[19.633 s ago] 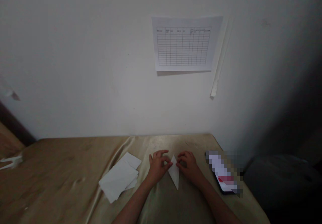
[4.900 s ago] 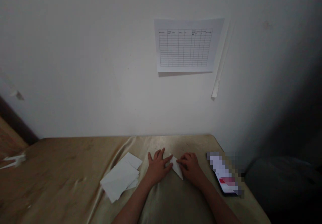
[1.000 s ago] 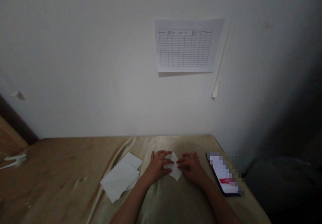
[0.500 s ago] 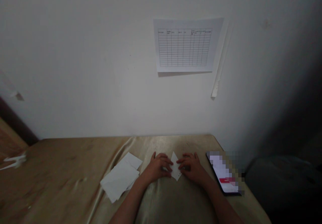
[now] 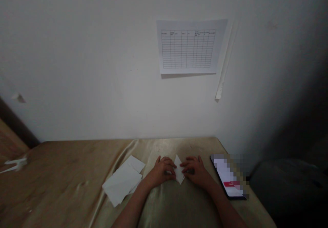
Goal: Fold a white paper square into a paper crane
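Because the small, white, kite-shaped folded paper [image 5: 178,174] lies between the bare left hand [image 5: 163,169] and bare right hand [image 5: 195,170] on the satiny gold-covered tabletop [image 5: 164,209], balanced pressure should keep its folds straight; curled fingers meet both edges, whether gripping I cannot tell.

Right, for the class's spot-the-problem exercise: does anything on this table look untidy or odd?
Yes. The white sheets lie in a skewed pile, edges not lined up. The tablecloth is wrinkled alongside them. Blocky pixelation covers part of the phone.
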The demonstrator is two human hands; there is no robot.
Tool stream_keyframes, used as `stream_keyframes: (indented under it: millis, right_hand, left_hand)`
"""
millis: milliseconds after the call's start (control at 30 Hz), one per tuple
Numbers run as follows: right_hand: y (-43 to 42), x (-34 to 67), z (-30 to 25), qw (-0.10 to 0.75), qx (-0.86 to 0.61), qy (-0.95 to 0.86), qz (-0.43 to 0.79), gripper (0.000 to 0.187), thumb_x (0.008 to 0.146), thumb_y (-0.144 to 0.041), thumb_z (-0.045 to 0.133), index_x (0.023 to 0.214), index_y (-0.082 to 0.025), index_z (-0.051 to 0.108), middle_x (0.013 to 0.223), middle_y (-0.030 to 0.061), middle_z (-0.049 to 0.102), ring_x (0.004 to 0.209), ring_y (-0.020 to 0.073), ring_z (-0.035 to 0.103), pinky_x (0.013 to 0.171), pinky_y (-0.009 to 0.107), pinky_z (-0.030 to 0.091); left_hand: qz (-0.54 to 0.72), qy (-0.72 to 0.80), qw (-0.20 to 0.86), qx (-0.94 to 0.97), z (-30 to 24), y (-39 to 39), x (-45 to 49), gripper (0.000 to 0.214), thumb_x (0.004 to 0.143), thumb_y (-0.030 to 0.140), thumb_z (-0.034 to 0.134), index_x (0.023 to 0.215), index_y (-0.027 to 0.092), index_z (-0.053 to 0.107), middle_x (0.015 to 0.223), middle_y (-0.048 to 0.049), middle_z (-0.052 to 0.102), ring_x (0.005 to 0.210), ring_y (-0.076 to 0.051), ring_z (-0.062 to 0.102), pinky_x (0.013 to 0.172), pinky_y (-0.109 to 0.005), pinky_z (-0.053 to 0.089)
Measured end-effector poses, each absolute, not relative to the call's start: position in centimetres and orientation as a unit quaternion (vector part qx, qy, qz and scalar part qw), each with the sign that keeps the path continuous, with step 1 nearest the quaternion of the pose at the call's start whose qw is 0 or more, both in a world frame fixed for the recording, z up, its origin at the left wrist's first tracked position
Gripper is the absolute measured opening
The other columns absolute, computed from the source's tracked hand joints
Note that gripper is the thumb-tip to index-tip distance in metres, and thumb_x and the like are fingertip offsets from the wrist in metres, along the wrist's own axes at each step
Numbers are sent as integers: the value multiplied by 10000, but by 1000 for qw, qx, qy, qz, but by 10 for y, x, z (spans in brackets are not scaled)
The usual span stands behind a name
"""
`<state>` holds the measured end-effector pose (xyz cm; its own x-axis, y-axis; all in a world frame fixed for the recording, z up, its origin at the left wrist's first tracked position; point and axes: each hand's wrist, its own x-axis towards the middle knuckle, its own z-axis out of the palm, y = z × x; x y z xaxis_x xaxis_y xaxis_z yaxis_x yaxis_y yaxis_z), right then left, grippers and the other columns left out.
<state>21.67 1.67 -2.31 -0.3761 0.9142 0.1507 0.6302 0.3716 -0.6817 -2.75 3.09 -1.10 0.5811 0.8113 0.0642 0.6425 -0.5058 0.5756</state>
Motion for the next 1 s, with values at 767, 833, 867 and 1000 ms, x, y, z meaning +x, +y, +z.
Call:
stream_keyframes:
  millis: [767, 833, 867, 1000]
  right_hand:
    - [16, 211, -22, 275, -499, -787, 236, 209, 785, -255, 651, 977, -298, 721, 1150, 14, 715, 1306, 266, 465, 1164, 598, -35]
    - [16, 209, -22, 273, -501, -789, 228, 198, 791, -226, 617, 947, -287, 723, 1140, 17, 718, 1304, 267, 467, 1163, 596, -31]
    - [17, 209, -23, 273, -501, -790, 225, 196, 792, -218, 610, 938, -283, 722, 1134, 17, 720, 1302, 268, 470, 1164, 595, -30]
    - [18, 207, -24, 284, -495, -790, 223, 184, 812, -212, 595, 933, -278, 717, 1108, 15, 725, 1289, 252, 490, 1173, 578, -21]
  left_hand:
    - [207, 465, 245, 825, -12, 28, -23, 179, 925, 361, 557, 1043, 276, 662, 1174, -24, 657, 1212, -209, 531, 1186, -535, 133]
    - [196, 473, 252, 821, -10, 28, -23, 276, 824, 412, 693, 1067, 283, 665, 1217, -33, 641, 1243, -239, 511, 1185, -546, 127]
    - [192, 476, 254, 820, -9, 28, -23, 361, 762, 426, 755, 1083, 286, 667, 1236, -39, 634, 1255, -256, 502, 1182, -553, 127]
    - [205, 473, 221, 828, -15, 32, -22, 470, 692, 407, 819, 1125, 293, 675, 1251, -48, 644, 1264, -274, 495, 1168, -541, 158]
